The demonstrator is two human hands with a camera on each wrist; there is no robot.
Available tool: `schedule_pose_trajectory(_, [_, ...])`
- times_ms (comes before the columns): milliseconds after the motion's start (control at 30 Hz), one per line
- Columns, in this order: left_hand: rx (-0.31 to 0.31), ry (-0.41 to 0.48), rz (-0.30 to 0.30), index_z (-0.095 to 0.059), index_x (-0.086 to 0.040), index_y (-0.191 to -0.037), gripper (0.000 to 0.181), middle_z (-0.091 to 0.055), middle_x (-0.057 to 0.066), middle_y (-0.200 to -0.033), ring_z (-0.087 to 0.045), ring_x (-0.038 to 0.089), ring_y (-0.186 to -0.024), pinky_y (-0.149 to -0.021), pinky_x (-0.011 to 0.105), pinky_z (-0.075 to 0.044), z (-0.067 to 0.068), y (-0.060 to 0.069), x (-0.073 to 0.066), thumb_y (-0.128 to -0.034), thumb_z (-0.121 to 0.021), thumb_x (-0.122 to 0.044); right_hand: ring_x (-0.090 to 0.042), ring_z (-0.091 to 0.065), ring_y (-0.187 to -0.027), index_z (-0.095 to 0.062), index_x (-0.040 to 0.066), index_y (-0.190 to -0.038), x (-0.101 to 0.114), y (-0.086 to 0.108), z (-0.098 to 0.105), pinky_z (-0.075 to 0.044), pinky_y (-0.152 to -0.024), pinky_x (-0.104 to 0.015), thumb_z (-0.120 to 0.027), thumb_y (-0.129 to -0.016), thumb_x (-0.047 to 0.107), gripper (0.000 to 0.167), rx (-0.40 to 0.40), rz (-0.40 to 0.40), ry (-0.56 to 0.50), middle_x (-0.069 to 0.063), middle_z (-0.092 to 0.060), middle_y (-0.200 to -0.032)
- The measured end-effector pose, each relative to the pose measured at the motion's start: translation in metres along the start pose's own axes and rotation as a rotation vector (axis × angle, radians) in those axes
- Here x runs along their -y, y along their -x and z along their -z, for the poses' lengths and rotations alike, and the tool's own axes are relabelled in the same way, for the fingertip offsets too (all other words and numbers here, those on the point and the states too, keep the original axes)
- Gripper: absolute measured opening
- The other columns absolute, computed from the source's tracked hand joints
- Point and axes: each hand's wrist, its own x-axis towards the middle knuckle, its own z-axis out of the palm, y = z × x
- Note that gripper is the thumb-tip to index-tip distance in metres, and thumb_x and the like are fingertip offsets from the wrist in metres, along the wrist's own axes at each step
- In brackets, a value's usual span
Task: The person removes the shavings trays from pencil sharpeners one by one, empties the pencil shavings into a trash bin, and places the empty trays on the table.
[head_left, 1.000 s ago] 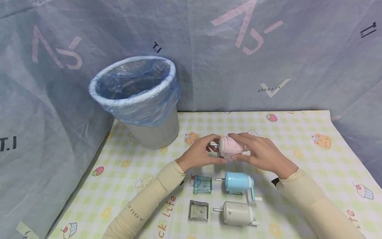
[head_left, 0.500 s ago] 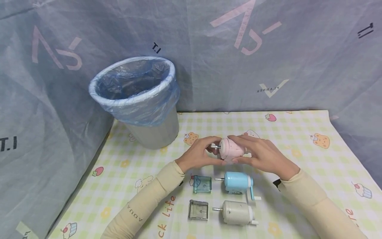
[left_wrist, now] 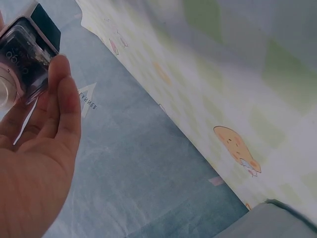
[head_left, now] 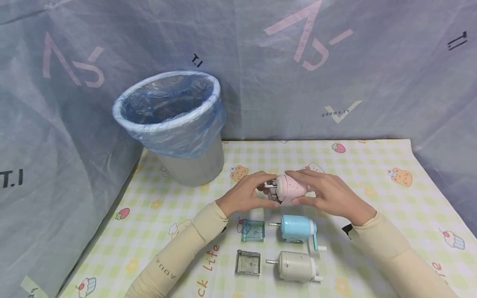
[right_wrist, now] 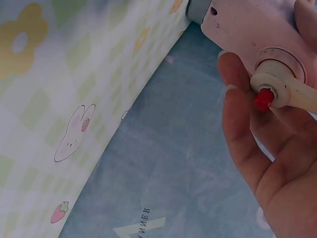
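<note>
Both hands hold a pink crank sharpener point(head_left: 292, 187) above the cloth in the head view. My right hand point(head_left: 328, 192) grips its body, and the right wrist view shows the pink casing point(right_wrist: 247, 29) and a crank hub with a red centre point(right_wrist: 264, 99). My left hand point(head_left: 246, 193) pinches a clear drawer point(head_left: 273, 193) at the body's left end, beneath the metal shaft. In the left wrist view, the fingers of my left hand point(left_wrist: 44, 139) lie against the see-through drawer point(left_wrist: 25, 59). How far it sits inside the body cannot be told.
Nearer the person lie a blue sharpener point(head_left: 296, 227) and a grey-beige one point(head_left: 296, 266). Left of them are a teal clear drawer point(head_left: 253, 230) and a grey clear drawer point(head_left: 248, 263). A bin point(head_left: 197, 165) lined with blue plastic stands at the back left.
The pink body has shifted slightly right and down, away from my left fingers. More of the clear drawer shows at its left end. The things on the cloth have stayed put.
</note>
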Motion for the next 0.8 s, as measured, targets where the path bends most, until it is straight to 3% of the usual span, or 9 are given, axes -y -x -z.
schedule_pose_trajectory(33, [0.001,0.000,0.001,-0.057,-0.010,-0.154,0.072,-0.067,0.002,-0.130,-0.067,0.013,-0.101,-0.091,0.044,-0.059,0.0003,0.0003,-0.0004,-0.0918,-0.088,-0.030,-0.008,-0.063,-0.079,-0.061,0.018,-0.152,0.0004,0.0000,0.0002,-0.051,-0.067,-0.032,-0.087,-0.091,0.036,0.069,0.001,-0.001,-0.001,-0.009,-0.070,-0.140])
schedule_pose_trajectory(133, [0.008,0.004,0.008,-0.057,-0.012,-0.155,0.072,-0.066,0.000,-0.129,-0.066,0.012,-0.102,-0.091,0.045,-0.059,0.0007,0.0014,-0.0011,-0.0925,-0.087,-0.030,-0.024,-0.074,-0.103,-0.061,0.018,-0.152,0.0008,0.0001,0.0000,-0.053,-0.069,-0.035,-0.087,-0.090,0.036,0.069,0.002,0.000,0.008,-0.009,-0.069,-0.141])
schedule_pose_trajectory(267, [0.023,0.007,0.020,-0.055,-0.014,-0.156,0.072,-0.065,-0.001,-0.129,-0.064,0.011,-0.103,-0.092,0.045,-0.058,0.0006,0.0024,-0.0006,-0.0934,-0.086,-0.031,-0.042,-0.066,-0.128,-0.061,0.017,-0.152,0.0006,0.0005,-0.0005,-0.055,-0.071,-0.038,-0.087,-0.090,0.036,0.070,0.006,0.002,0.020,-0.009,-0.070,-0.142])
schedule_pose_trajectory(500, [0.034,-0.005,0.036,-0.053,-0.015,-0.158,0.075,-0.065,0.000,-0.132,-0.065,0.009,-0.105,-0.097,0.044,-0.057,-0.0005,0.0031,0.0001,-0.0934,-0.086,-0.034,-0.028,-0.072,-0.111,-0.062,0.017,-0.152,-0.0007,0.0019,-0.0016,-0.053,-0.067,-0.035,-0.087,-0.090,0.035,0.069,0.001,0.015,0.033,-0.009,-0.071,-0.138])
schedule_pose_trajectory(800, [0.036,-0.006,0.090,-0.045,-0.024,-0.165,0.084,-0.060,0.002,-0.149,-0.067,0.008,-0.104,-0.094,0.044,-0.058,0.0010,0.0057,0.0012,-0.0929,-0.086,-0.040,-0.043,-0.064,-0.131,-0.061,0.015,-0.152,-0.0028,0.0037,-0.0026,-0.059,-0.074,-0.046,-0.088,-0.089,0.035,0.071,0.003,0.004,0.048,-0.012,-0.070,-0.140])
